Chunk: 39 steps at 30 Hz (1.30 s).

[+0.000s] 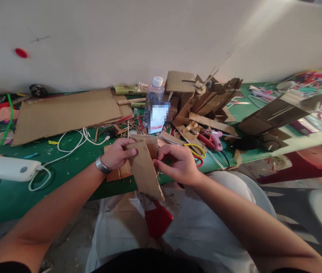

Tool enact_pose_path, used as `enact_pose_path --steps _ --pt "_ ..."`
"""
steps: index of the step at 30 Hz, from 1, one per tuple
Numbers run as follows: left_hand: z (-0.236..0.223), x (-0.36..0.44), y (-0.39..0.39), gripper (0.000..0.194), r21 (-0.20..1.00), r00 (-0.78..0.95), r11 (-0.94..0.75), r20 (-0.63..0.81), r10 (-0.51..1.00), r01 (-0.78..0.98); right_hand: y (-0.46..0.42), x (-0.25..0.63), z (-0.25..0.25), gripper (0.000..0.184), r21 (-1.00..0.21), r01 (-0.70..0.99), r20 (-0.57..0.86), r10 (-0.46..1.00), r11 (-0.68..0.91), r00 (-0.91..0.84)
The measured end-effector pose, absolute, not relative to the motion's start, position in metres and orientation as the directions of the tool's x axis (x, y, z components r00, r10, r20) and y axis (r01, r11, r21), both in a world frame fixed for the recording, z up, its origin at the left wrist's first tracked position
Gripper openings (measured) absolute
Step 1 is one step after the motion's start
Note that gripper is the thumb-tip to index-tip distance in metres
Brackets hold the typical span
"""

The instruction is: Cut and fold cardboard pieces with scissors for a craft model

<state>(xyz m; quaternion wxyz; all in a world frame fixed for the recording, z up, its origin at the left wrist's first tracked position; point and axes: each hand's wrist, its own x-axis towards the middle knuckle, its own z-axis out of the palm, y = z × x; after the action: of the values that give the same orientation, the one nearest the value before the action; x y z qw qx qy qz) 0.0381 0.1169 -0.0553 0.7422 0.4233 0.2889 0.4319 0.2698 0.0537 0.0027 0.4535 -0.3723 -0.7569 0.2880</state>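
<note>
My left hand grips the upper left corner of a brown cardboard piece, thumb on its near face. The piece is a long strip that tilts down over the table's front edge, with another flap of card behind its top. At its right edge is my right hand, thumb and forefinger closed against the cardboard's border; the exact pinch is partly hidden. Beneath my left hand lies a further cardboard scrap on the green table. Just past the hands a lit phone leans against a clear bottle with a white cap.
A large cardboard sheet lies at the back left. White power bank and its cable sit on the left. To the right are a pink glue gun, yellow-handled scissors and cardboard constructions. A red stool stands beyond.
</note>
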Motion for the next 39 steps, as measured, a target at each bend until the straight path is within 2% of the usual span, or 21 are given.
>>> enact_pose_path --steps 6,14,20,29,34,39 --pt "-0.052 0.038 0.118 0.047 0.877 0.455 0.274 -0.073 0.888 -0.394 0.057 0.274 -0.003 0.022 -0.847 0.188 0.439 0.853 0.498 -0.283" --pt "-0.059 0.033 0.117 0.044 0.887 0.406 0.223 -0.044 0.913 -0.404 0.054 0.274 -0.003 0.019 -0.792 0.311 0.469 0.85 0.525 -0.241" --pt "-0.055 0.039 0.106 0.041 0.882 0.388 0.205 -0.028 0.921 -0.424 0.04 0.271 -0.004 0.019 -0.816 0.291 0.464 0.867 0.499 -0.183" --pt "-0.016 0.05 0.082 0.038 0.908 0.33 0.067 0.081 0.94 -0.414 0.025 0.276 0.007 0.022 -0.743 0.221 0.621 0.774 0.631 -0.12" --pt "-0.006 0.059 0.053 0.038 0.898 0.272 0.039 0.091 0.958 -0.438 0.012 0.279 0.011 0.024 -0.736 0.248 0.614 0.775 0.63 -0.147" --pt "-0.003 0.071 0.019 0.045 0.861 0.174 0.0 0.103 0.979 -0.509 -0.009 0.282 0.019 0.027 -0.708 0.128 0.68 0.719 0.694 -0.141"
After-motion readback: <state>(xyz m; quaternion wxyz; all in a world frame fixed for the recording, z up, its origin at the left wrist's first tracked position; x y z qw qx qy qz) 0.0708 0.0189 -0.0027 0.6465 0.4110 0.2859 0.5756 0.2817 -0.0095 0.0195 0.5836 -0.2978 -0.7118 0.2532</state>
